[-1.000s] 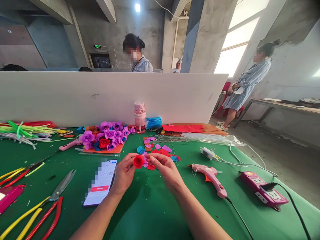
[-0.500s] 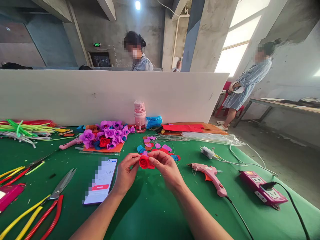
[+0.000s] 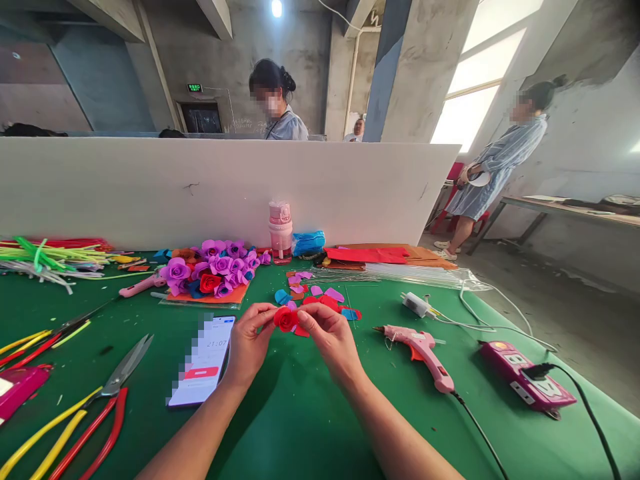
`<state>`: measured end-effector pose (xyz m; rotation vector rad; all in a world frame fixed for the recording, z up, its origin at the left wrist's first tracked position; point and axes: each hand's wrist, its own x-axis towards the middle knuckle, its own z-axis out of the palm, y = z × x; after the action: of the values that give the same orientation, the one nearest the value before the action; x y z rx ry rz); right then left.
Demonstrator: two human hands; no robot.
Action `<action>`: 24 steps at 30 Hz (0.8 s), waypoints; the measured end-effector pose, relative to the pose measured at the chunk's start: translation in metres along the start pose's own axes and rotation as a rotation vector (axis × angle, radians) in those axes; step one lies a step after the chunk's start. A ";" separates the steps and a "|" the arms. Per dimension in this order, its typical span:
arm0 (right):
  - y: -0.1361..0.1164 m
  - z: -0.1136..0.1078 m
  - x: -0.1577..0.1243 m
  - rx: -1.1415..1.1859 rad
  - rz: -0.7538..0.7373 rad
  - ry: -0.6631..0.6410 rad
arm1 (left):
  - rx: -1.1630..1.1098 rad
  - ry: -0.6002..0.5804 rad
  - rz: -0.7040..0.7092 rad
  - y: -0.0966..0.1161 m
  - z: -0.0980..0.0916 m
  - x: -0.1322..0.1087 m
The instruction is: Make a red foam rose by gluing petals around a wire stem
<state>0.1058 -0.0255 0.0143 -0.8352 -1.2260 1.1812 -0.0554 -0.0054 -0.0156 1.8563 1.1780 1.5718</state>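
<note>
Between my two hands, over the green table, is a small red paper rose [image 3: 285,319] with its spiral face toward me. My left hand [image 3: 253,343] pinches it from the left, and my right hand [image 3: 331,337] is closed on its right edge with thumb and fingertips. The rose's back and stem side are hidden. Just beyond my fingers lie loose petal pieces [image 3: 334,295] in purple, red, blue and brown. Farther left is a heap of finished purple roses [image 3: 221,265] with a few red and blue ones among them.
Right of my hands lies a pink glue gun [image 3: 419,351], its cord running to the front, near a power strip [image 3: 525,378]. To the left are a phone [image 3: 204,363] and large scissors [image 3: 117,380]. A pink bottle [image 3: 281,233] stands before a white board [image 3: 220,193]. Two people stand beyond.
The red rose has shifted slightly left and up and is turned a little, showing more of its outer petals. Both hands keep their hold on it.
</note>
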 end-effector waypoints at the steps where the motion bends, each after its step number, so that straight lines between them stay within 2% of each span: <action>1: 0.000 0.000 0.000 -0.018 -0.016 0.003 | -0.003 -0.001 -0.003 0.001 0.000 0.000; 7: 0.003 -0.004 0.001 -0.077 -0.071 0.060 | -0.113 0.002 -0.122 0.005 0.003 0.002; 13: 0.002 -0.003 0.002 -0.020 -0.048 0.023 | -0.255 -0.051 -0.314 0.012 0.001 0.002; 19: 0.001 -0.003 0.002 0.030 -0.005 0.010 | -0.567 -0.139 -0.538 0.020 0.002 0.001; 24: 0.001 -0.004 0.003 0.070 0.033 -0.025 | -0.687 -0.280 -0.612 0.026 0.000 0.002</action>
<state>0.1090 -0.0215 0.0133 -0.7931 -1.1885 1.2578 -0.0467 -0.0179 0.0051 1.0805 0.8159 1.1166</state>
